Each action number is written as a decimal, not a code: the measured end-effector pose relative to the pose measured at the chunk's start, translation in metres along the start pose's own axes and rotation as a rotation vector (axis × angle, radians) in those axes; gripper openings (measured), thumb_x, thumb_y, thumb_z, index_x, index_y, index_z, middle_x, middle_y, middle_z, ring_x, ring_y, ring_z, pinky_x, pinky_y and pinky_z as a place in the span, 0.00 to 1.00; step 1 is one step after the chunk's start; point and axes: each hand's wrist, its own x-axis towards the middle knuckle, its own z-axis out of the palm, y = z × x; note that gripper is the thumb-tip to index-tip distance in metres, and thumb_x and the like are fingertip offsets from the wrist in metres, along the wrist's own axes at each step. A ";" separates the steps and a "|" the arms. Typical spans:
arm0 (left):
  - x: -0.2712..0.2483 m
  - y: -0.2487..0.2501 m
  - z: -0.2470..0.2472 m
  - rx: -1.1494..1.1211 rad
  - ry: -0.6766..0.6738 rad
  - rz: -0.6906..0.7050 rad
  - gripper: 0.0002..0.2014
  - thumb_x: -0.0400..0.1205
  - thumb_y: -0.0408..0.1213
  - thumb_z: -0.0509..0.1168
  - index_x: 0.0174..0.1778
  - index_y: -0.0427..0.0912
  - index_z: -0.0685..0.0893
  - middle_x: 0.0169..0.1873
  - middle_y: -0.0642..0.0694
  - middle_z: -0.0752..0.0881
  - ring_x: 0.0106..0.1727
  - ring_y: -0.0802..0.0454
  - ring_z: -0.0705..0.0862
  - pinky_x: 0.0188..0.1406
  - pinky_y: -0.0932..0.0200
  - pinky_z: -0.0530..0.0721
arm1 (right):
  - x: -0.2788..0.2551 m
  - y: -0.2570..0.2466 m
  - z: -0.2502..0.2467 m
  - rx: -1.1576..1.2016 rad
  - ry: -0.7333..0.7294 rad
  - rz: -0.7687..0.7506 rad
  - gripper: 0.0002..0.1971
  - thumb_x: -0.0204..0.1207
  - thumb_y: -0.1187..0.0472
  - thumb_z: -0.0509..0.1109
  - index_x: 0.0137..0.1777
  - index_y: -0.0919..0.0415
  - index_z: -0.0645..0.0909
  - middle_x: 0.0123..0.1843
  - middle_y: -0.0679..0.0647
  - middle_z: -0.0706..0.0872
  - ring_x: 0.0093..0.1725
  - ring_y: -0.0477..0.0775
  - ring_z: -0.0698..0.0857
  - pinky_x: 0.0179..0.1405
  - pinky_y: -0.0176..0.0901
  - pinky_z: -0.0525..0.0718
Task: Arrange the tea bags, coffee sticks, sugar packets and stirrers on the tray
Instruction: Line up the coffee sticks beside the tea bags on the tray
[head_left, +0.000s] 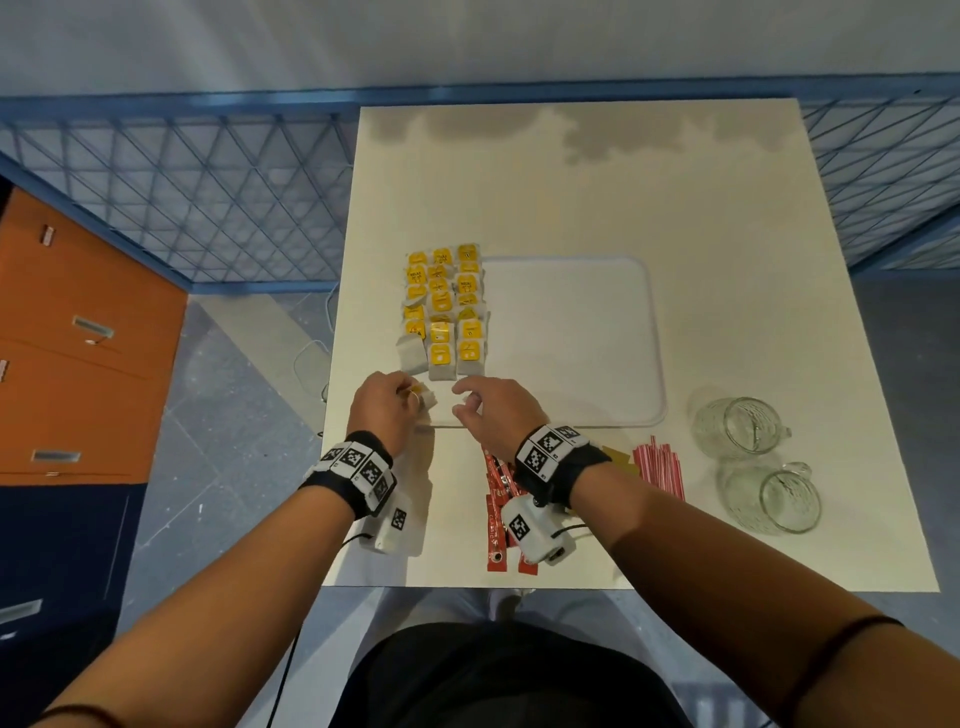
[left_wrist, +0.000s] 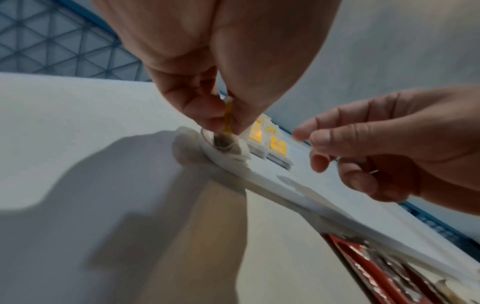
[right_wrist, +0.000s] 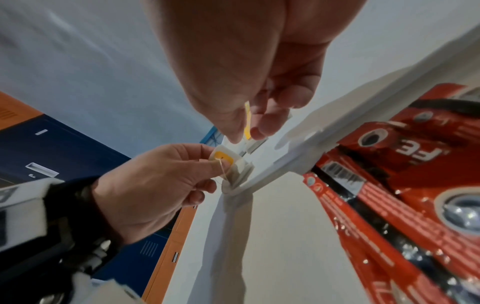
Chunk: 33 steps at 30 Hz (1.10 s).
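Note:
A white tray (head_left: 571, 338) lies mid-table, with several yellow-tagged tea bags (head_left: 447, 306) in three columns along its left side. My left hand (head_left: 400, 402) pinches one tea bag (right_wrist: 228, 162) by its yellow tag, and the bag touches the tray's near left corner (left_wrist: 285, 191). Just right of it my right hand (head_left: 462, 400) hovers over the near rim with curled fingers, and a thin yellow tag (right_wrist: 248, 121) shows between thumb and fingers. Red coffee sticks (head_left: 498, 499) lie under my right wrist. Red-and-white stirrers (head_left: 657, 462) lie right of it.
Two glass mugs (head_left: 737, 426) (head_left: 774, 499) lie on their sides at the right, near the tray. A brownish packet (head_left: 618, 457) peeks out beside my right wrist. An orange and blue drawer cabinet (head_left: 78, 338) stands left of the table, with a blue mesh fence (head_left: 208, 197) behind.

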 end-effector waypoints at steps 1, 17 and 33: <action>0.006 0.000 -0.004 0.020 0.003 0.010 0.10 0.84 0.34 0.66 0.57 0.40 0.90 0.54 0.38 0.86 0.55 0.38 0.84 0.56 0.49 0.81 | 0.000 0.002 -0.001 -0.024 -0.006 0.011 0.15 0.85 0.51 0.69 0.70 0.51 0.84 0.54 0.49 0.91 0.55 0.52 0.88 0.60 0.50 0.86; 0.064 0.012 -0.027 0.202 -0.049 0.124 0.09 0.83 0.34 0.69 0.57 0.41 0.90 0.55 0.37 0.86 0.56 0.36 0.84 0.55 0.48 0.82 | -0.058 0.048 -0.003 -0.338 -0.048 0.146 0.31 0.78 0.28 0.67 0.69 0.51 0.76 0.56 0.48 0.88 0.51 0.52 0.87 0.49 0.48 0.85; 0.025 0.030 -0.032 0.009 -0.018 0.085 0.12 0.77 0.41 0.78 0.49 0.47 0.81 0.46 0.48 0.82 0.45 0.47 0.82 0.45 0.52 0.79 | -0.082 0.070 -0.006 -0.463 0.002 0.260 0.39 0.75 0.21 0.62 0.69 0.54 0.76 0.54 0.49 0.88 0.45 0.52 0.86 0.33 0.43 0.74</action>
